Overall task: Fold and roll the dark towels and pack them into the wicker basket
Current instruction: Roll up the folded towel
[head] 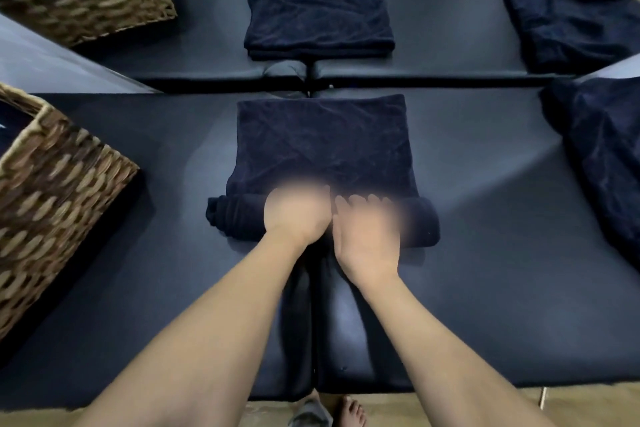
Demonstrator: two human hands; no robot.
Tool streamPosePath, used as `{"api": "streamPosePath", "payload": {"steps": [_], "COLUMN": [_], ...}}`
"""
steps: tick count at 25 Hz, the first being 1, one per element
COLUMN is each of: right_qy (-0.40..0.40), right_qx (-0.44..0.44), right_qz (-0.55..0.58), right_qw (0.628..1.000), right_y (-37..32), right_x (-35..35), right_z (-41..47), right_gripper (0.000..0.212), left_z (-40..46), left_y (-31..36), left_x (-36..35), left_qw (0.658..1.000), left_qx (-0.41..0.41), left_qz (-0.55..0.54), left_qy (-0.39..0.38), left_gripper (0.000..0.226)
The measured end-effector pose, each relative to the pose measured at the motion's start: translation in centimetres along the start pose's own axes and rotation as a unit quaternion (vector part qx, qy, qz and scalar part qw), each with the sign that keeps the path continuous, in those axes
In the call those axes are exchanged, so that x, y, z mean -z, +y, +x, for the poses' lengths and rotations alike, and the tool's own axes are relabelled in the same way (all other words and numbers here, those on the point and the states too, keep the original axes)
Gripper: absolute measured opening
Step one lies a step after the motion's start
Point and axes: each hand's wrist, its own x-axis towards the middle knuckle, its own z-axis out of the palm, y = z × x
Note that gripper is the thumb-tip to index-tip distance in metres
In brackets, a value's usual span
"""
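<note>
Fingers of the right hand lie flat, left hand curled, on the part-rolled towel; rolling on needs even pressure.

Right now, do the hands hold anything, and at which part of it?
The dark towel, at the middle of its rolled near end: the left hand curls over the roll, the right hand lies flatter on it.
</note>
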Motion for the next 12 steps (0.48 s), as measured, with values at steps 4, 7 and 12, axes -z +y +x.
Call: {"api": "streamPosePath", "payload": {"steps": [4, 7, 12], "right_qy": [0.000, -0.068, -0.080], "right_qx": [-0.005, 0.008, -0.032], "right_qz": [-0.013, -0.018, 0.013], "right_qw": [1.000, 0.997, 0.996], "right_y": [0.2, 0.4, 0.3], "right_x": [-0.7, -0.5, -0.1], "right_z": [2.7, 4.6, 5.6], "right_gripper": [0.032, 0.033, 0.036], "left_z": [-1.0, -3.7, -0.8], "left_y": [-0.1, -0.3, -0.5], "left_x": [-0.9, -2.9, -1.7], "left_qw": [0.997, 0.983, 0.988], "left_qx": [0.000, -0.037, -0.036], "left_qz": [-0.006, -0.033, 0.023], "left_qy": [0.071, 0.175, 0.147], "left_gripper": [0.049, 0.036, 0.044]}}
